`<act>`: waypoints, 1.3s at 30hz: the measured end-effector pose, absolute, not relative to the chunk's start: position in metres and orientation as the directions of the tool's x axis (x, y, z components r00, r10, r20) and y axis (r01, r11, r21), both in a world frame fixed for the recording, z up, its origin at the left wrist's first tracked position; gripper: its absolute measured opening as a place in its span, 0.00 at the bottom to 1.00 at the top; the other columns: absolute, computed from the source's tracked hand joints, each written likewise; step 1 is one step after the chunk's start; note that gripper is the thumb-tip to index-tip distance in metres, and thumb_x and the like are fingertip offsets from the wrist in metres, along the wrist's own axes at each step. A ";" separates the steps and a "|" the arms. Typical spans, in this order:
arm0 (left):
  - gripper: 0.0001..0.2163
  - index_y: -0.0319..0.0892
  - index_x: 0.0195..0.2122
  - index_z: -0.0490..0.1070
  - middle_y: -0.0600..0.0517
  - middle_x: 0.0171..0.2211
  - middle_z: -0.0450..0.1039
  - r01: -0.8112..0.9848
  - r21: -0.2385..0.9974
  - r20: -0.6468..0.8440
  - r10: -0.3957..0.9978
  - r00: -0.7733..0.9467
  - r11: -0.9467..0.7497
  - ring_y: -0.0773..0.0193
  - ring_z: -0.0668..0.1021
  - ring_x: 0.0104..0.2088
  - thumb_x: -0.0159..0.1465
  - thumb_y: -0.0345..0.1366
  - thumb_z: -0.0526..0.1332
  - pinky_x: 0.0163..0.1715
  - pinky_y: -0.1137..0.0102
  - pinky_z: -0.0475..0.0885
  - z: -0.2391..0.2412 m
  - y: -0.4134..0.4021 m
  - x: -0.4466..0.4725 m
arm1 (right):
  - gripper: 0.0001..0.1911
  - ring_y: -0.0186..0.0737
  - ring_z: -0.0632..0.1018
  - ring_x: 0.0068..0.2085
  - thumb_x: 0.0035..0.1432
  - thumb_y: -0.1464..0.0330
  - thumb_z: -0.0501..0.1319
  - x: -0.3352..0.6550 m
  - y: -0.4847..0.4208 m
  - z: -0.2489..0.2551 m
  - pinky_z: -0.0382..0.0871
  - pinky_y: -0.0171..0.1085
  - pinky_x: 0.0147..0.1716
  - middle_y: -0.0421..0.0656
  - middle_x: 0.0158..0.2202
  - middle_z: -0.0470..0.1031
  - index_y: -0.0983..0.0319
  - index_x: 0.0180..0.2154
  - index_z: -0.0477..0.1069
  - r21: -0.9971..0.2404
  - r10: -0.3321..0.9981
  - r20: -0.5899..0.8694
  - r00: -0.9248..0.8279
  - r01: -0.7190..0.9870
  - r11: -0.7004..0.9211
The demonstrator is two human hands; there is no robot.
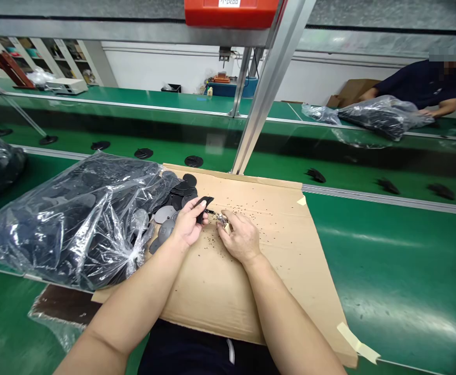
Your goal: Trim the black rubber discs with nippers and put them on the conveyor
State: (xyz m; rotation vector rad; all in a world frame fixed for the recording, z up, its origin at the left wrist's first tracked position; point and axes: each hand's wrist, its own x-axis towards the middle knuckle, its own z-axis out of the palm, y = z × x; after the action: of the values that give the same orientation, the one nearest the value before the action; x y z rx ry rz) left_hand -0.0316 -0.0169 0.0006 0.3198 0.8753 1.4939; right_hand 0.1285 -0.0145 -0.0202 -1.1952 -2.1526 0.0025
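My left hand (188, 223) is closed around a dark round plastic disc (203, 203), held on edge above the cardboard sheet (282, 245). My right hand (240, 238) is curled round a small metal tool (220, 218) whose tip meets the disc's edge. Several loose dark and grey discs (177, 195) spill out of a clear plastic bag (72, 219) just left of my left hand. Tiny dark trimmings (251, 208) lie scattered over the cardboard around both hands.
Green conveyor belt (388, 260) surrounds the cardboard. Single discs (193, 161) and dark pieces (316, 175) ride the far belt lane. A slanted metal post (267, 88) rises behind the cardboard. Another person (419, 86) works at the far right beside a filled bag (376, 117).
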 end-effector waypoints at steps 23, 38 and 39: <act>0.19 0.41 0.44 0.68 0.55 0.29 0.69 -0.728 0.684 -0.303 0.925 -0.230 0.044 0.73 0.71 0.22 0.52 0.25 0.68 0.21 0.77 0.66 -0.004 -0.016 -0.027 | 0.22 0.44 0.76 0.44 0.56 0.70 0.56 0.125 -0.017 -0.018 0.69 0.38 0.42 0.43 0.45 0.77 0.54 0.53 0.70 -0.395 0.923 0.275 -0.270 0.843 0.365; 0.14 0.39 0.41 0.71 0.53 0.29 0.71 -0.751 0.644 -0.318 0.944 -0.085 0.149 0.71 0.73 0.24 0.54 0.28 0.69 0.18 0.78 0.62 0.000 -0.011 -0.041 | 0.24 0.46 0.74 0.50 0.63 0.63 0.54 0.134 -0.009 -0.016 0.66 0.45 0.54 0.49 0.50 0.74 0.62 0.59 0.65 -0.587 0.872 0.374 -0.318 0.647 0.487; 0.12 0.37 0.39 0.71 0.53 0.28 0.70 -0.751 0.635 -0.341 0.938 -0.062 0.181 0.71 0.72 0.23 0.55 0.29 0.68 0.17 0.79 0.60 0.001 -0.012 -0.041 | 0.24 0.46 0.74 0.50 0.63 0.63 0.54 0.133 -0.011 -0.014 0.66 0.45 0.54 0.49 0.50 0.74 0.63 0.59 0.65 -0.554 0.865 0.354 -0.356 0.665 0.500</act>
State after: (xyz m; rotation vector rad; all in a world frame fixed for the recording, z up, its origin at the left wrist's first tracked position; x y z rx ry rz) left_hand -0.0411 -0.0117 0.0008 0.2844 0.8343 1.4118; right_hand 0.1335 -0.0107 -0.0141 -1.2497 -2.1304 0.4212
